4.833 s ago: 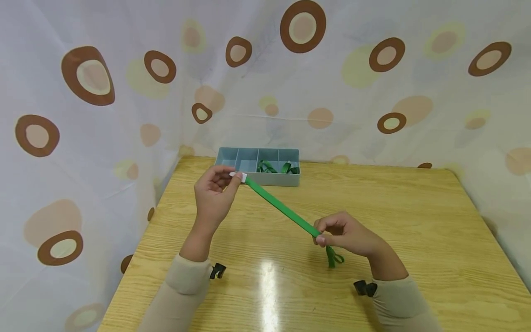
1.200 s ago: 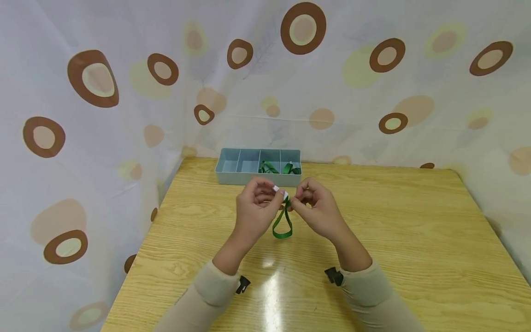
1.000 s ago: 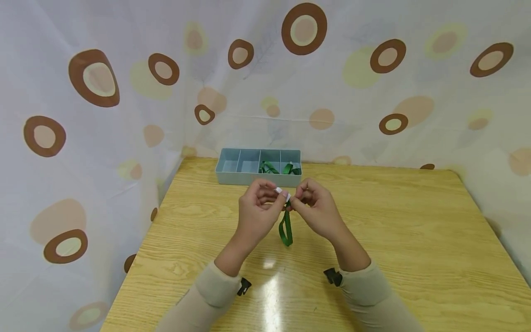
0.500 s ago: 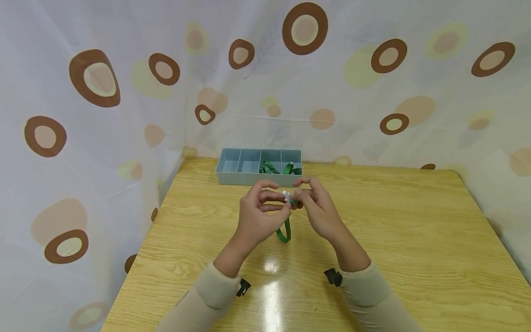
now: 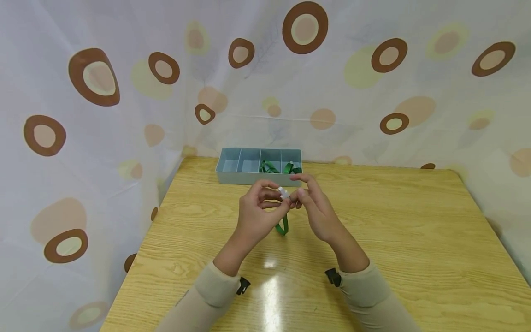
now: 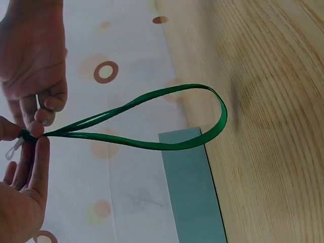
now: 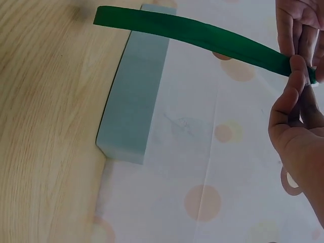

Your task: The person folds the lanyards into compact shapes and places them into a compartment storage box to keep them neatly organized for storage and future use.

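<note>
A green ribbon strap (image 6: 152,96) hangs as a narrow loop below both hands, its ends brought together near a small white clip-like piece (image 5: 284,192). My left hand (image 5: 259,214) pinches the strap's gathered end with thumb and fingers, the white piece standing up between them. Close against it, my right hand (image 5: 321,212) has thumb and fingertips at the same spot, its index finger raised and stretched outward. In the right wrist view the strap (image 7: 217,40) appears edge to edge as one broad band. Fingers partly hide the joined ends.
A blue-grey tray (image 5: 236,178) with several compartments stands behind the hands at the table's far edge. Green straps (image 5: 269,167) lie in its two right compartments. The wooden table (image 5: 394,230) meets a patterned cloth (image 5: 352,129) at the back and sides.
Earlier the strap was stretched between hands held apart; now the hands are together and it hangs looped. Most recently, the white piece has tilted left and the loop has risen slightly.
</note>
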`<state>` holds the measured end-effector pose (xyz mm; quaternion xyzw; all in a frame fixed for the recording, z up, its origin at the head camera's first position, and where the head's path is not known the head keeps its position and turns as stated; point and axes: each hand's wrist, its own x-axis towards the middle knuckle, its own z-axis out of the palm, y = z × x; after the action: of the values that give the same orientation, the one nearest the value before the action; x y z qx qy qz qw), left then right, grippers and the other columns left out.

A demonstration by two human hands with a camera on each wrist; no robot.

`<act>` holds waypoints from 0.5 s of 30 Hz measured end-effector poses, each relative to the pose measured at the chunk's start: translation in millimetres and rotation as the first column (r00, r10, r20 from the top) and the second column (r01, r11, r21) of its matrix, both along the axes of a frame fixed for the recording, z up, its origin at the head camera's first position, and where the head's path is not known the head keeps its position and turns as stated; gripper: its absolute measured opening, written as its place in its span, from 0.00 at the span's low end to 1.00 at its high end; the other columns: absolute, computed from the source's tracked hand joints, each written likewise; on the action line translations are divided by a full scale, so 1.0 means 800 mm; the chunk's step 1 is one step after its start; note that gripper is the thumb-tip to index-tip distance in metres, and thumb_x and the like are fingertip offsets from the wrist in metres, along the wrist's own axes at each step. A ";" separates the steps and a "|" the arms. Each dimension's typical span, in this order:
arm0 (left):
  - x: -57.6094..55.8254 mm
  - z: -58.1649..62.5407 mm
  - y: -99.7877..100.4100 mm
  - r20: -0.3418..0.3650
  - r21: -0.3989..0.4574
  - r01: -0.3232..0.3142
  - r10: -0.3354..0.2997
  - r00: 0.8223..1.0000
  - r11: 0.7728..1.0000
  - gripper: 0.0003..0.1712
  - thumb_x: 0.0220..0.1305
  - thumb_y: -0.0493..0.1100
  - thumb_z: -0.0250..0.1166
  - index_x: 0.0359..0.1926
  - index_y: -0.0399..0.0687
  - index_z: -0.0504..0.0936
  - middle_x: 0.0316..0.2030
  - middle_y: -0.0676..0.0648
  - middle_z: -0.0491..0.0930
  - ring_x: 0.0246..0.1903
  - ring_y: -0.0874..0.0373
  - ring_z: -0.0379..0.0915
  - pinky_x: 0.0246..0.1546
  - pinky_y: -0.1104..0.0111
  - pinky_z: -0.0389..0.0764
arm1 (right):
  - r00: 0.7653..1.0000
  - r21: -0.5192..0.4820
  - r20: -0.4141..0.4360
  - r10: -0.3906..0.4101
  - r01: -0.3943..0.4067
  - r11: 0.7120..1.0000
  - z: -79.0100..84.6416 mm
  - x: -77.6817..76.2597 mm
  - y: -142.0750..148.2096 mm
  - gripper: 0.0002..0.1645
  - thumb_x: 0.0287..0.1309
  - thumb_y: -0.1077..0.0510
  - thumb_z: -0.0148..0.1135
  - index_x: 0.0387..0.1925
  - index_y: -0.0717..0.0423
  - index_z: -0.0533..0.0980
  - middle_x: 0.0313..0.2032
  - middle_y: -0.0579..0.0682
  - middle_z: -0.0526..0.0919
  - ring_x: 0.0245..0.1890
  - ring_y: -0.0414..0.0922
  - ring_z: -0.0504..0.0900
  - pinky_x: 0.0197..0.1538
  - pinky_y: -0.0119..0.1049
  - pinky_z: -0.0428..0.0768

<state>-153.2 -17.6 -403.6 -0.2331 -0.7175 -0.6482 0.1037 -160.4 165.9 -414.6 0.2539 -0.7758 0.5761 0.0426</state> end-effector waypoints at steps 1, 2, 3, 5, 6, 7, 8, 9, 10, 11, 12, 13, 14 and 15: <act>-0.003 -0.006 0.000 -0.010 -0.001 -0.004 0.004 1.000 1.000 0.17 0.58 0.32 0.69 0.46 0.38 0.74 0.37 0.38 0.85 0.38 0.51 0.86 0.40 0.63 0.87 | 1.000 0.001 0.007 0.001 -0.001 1.000 0.000 0.000 0.000 0.21 0.79 0.53 0.34 0.67 0.47 0.60 0.38 0.53 0.84 0.38 0.47 0.81 0.45 0.38 0.77; -0.007 -0.011 -0.001 -0.021 -0.001 -0.006 0.006 1.000 1.000 0.17 0.58 0.34 0.69 0.46 0.41 0.74 0.37 0.40 0.85 0.38 0.53 0.86 0.40 0.64 0.86 | 1.000 -0.001 0.018 0.003 -0.003 1.000 0.001 0.000 0.000 0.20 0.79 0.54 0.35 0.67 0.47 0.61 0.38 0.53 0.84 0.39 0.47 0.81 0.46 0.38 0.77; -0.010 -0.016 -0.001 -0.030 0.000 -0.005 0.005 1.000 1.000 0.17 0.58 0.35 0.70 0.46 0.43 0.74 0.37 0.42 0.85 0.37 0.55 0.86 0.39 0.65 0.86 | 0.999 -0.009 0.036 0.009 -0.009 1.000 0.001 0.000 0.000 0.20 0.78 0.54 0.37 0.66 0.46 0.61 0.38 0.53 0.84 0.40 0.47 0.81 0.46 0.38 0.78; -0.016 -0.023 -0.003 -0.046 0.011 -0.003 0.003 0.999 1.000 0.16 0.58 0.36 0.70 0.45 0.46 0.73 0.36 0.44 0.85 0.36 0.58 0.86 0.39 0.66 0.86 | 0.998 -0.028 0.064 0.021 -0.019 0.999 0.000 0.000 0.000 0.20 0.77 0.56 0.41 0.66 0.46 0.61 0.38 0.53 0.84 0.41 0.49 0.81 0.48 0.37 0.79; -0.018 -0.024 -0.003 -0.049 0.016 -0.004 0.004 0.999 1.000 0.16 0.58 0.36 0.70 0.45 0.46 0.73 0.36 0.44 0.85 0.36 0.58 0.85 0.39 0.66 0.86 | 0.997 -0.042 0.073 0.028 -0.025 0.999 -0.002 0.000 0.000 0.20 0.76 0.58 0.43 0.65 0.48 0.62 0.38 0.53 0.85 0.40 0.51 0.81 0.48 0.37 0.79; -0.018 -0.022 -0.004 -0.042 0.023 -0.007 0.008 0.999 1.000 0.16 0.58 0.35 0.69 0.45 0.44 0.73 0.36 0.43 0.85 0.35 0.57 0.86 0.39 0.66 0.86 | 0.996 -0.061 0.082 0.034 -0.029 0.998 -0.003 0.000 0.000 0.20 0.75 0.60 0.45 0.64 0.50 0.62 0.37 0.55 0.85 0.40 0.52 0.81 0.47 0.37 0.80; -0.016 -0.017 -0.004 -0.034 0.031 -0.014 0.015 0.999 0.999 0.17 0.58 0.34 0.69 0.45 0.43 0.72 0.36 0.42 0.85 0.35 0.55 0.86 0.39 0.65 0.86 | 0.995 -0.081 0.088 0.037 -0.030 0.996 -0.004 0.000 -0.001 0.20 0.74 0.62 0.46 0.63 0.52 0.62 0.36 0.56 0.85 0.39 0.54 0.81 0.47 0.37 0.81; -0.014 -0.011 -0.004 -0.026 0.040 -0.025 0.026 0.999 0.999 0.17 0.58 0.32 0.68 0.46 0.40 0.71 0.37 0.40 0.85 0.35 0.53 0.86 0.38 0.64 0.87 | 0.996 -0.096 0.086 0.033 -0.025 0.995 -0.007 0.000 -0.001 0.19 0.72 0.64 0.48 0.62 0.55 0.63 0.35 0.58 0.85 0.38 0.55 0.81 0.45 0.37 0.81; -0.011 -0.005 -0.005 -0.021 0.051 -0.037 0.038 0.999 0.998 0.18 0.58 0.31 0.67 0.46 0.38 0.70 0.37 0.39 0.85 0.35 0.51 0.86 0.38 0.64 0.87 | 0.997 -0.103 0.073 0.022 -0.015 0.995 -0.009 0.000 -0.002 0.18 0.71 0.65 0.49 0.60 0.57 0.64 0.34 0.59 0.84 0.37 0.56 0.81 0.43 0.36 0.81; -0.008 0.001 -0.005 -0.014 0.061 -0.047 0.048 0.999 0.997 0.18 0.57 0.29 0.67 0.46 0.35 0.70 0.37 0.37 0.85 0.34 0.49 0.86 0.38 0.63 0.87 | 0.998 -0.107 0.062 0.004 0.002 0.994 -0.011 0.000 -0.003 0.17 0.70 0.67 0.50 0.58 0.60 0.65 0.33 0.59 0.84 0.35 0.56 0.80 0.42 0.36 0.81; -0.005 0.007 -0.006 -0.009 0.070 -0.056 0.056 0.998 0.996 0.19 0.57 0.28 0.67 0.47 0.32 0.69 0.37 0.35 0.85 0.34 0.47 0.86 0.38 0.62 0.87 | 0.998 -0.105 0.051 -0.019 0.024 0.994 -0.014 0.001 -0.004 0.17 0.69 0.67 0.52 0.56 0.61 0.66 0.33 0.60 0.84 0.34 0.54 0.80 0.39 0.35 0.80; -0.003 0.013 -0.007 -0.008 0.080 -0.061 0.062 0.998 0.995 0.20 0.56 0.27 0.66 0.47 0.30 0.68 0.37 0.34 0.85 0.34 0.45 0.86 0.38 0.61 0.87 | 0.998 -0.098 0.042 -0.044 0.048 0.994 -0.017 0.000 -0.004 0.16 0.67 0.67 0.55 0.55 0.61 0.67 0.33 0.59 0.83 0.33 0.53 0.80 0.38 0.34 0.79; -0.002 0.017 -0.007 -0.013 0.090 -0.065 0.067 0.998 0.994 0.20 0.56 0.27 0.66 0.47 0.30 0.67 0.37 0.33 0.85 0.35 0.44 0.85 0.38 0.60 0.87 | 0.997 -0.079 0.032 -0.074 0.076 0.994 -0.020 0.000 -0.005 0.16 0.65 0.65 0.59 0.53 0.59 0.69 0.34 0.57 0.83 0.33 0.52 0.79 0.38 0.34 0.78; -0.002 0.019 -0.008 -0.015 0.100 -0.066 0.068 0.998 0.993 0.20 0.56 0.26 0.66 0.47 0.29 0.67 0.37 0.33 0.85 0.34 0.44 0.85 0.39 0.59 0.87 | 0.995 -0.053 0.022 -0.100 0.102 0.993 -0.023 -0.001 -0.006 0.16 0.63 0.64 0.62 0.50 0.58 0.70 0.35 0.56 0.82 0.33 0.50 0.79 0.37 0.34 0.77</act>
<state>-154.5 -23.8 -388.6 -0.2096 -0.6908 -0.6769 0.1435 -161.0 161.1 -433.2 0.2075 -0.7721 0.5965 0.0710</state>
